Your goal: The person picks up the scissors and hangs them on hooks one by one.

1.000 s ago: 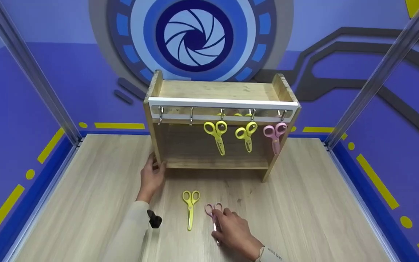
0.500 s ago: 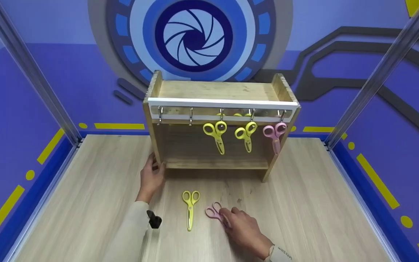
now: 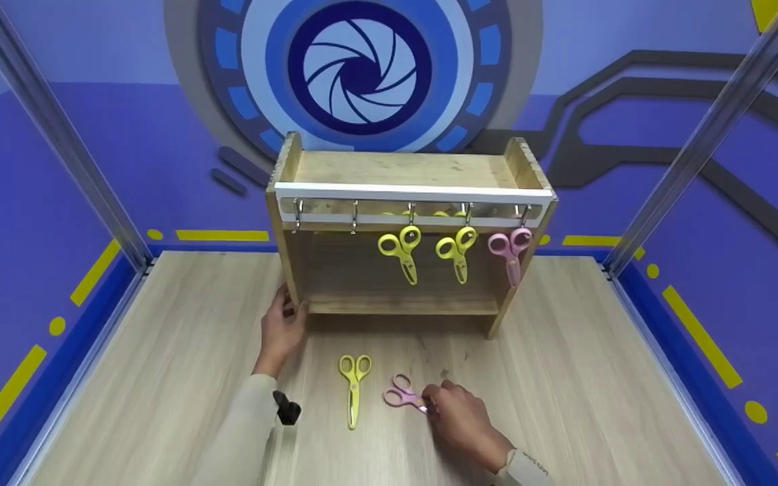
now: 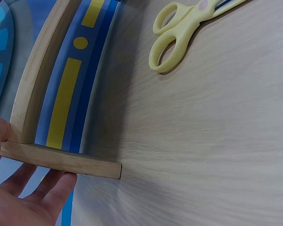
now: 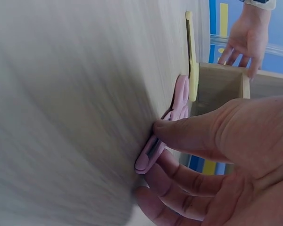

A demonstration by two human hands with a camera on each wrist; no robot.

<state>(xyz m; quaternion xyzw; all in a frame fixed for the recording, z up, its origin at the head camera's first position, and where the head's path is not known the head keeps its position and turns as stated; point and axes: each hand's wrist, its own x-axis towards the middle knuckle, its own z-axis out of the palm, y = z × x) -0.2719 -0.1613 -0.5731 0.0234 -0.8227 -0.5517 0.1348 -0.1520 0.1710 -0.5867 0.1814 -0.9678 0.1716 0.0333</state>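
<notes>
- R hand: grip pinches pink scissors by blades, thumb one side, fingers other.
- Pink scissors: at worktop level, in front of wooden rack; full contact w/ worktop unclear.
- L hand: grip grasps rack's lower L side.
- Risk, slip: poss. drop or twist, as loops stick out unsupported.
- Risk, knock: loops face nearby yellow scissors; a sweep L might shove them.
- Risk, jolt: hard push on rack could shake hung scissors (2 yel., 1 pink) off hooks.
- Worktop: pale, wood-grain.
- Room: booth, blue-purple walls, yel. dashes, lens-like mural, metal posts L & R.
</notes>
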